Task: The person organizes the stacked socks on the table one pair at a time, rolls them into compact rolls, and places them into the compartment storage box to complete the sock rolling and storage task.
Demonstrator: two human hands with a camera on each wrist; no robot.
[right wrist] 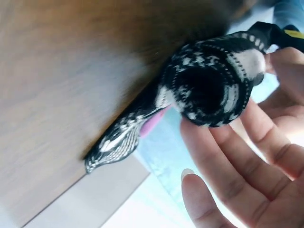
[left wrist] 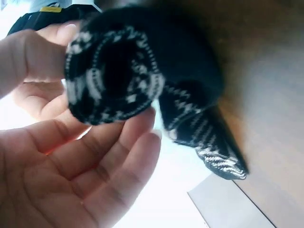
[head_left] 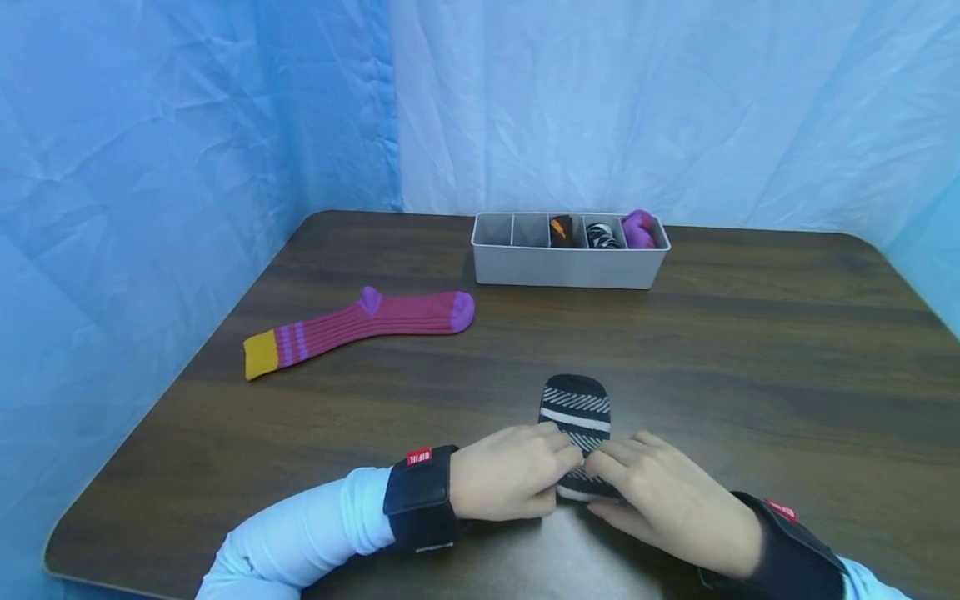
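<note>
Leftmost on the dark wooden table (head_left: 750,333), a magenta sock (head_left: 360,329) with a yellow cuff and purple toe lay flat, well apart from both hands. Nearer the front edge, the left hand (head_left: 510,482) had its fingers curled round the near end of a black-and-white patterned sock (head_left: 576,412); the left wrist view showed that end rolled into a tight coil (left wrist: 114,80) resting against the fingertips, with the palm partly spread beneath it. The far end of the sock lay flat on the table, pointing away from the person. The right hand (head_left: 667,500) gripped the same rolled end from the other side, its fingers meeting those of the left; the right wrist view showed the coil (right wrist: 209,85) pressed against the fingers. In the head view the roll itself was hidden behind both sets of knuckles. Both wrist views were blurred and washed out toward the lower edge, so finer detail of the weave could not be made out. At the back of the table stood a grey divided organiser (head_left: 568,265), its two left compartments showing only bare walls, the three right ones holding an orange-and-black bundle (head_left: 561,231), a black-and-white bundle (head_left: 602,237) and a purple bundle (head_left: 639,229). Both forearms were cut off at the bottom of the frame.
</note>
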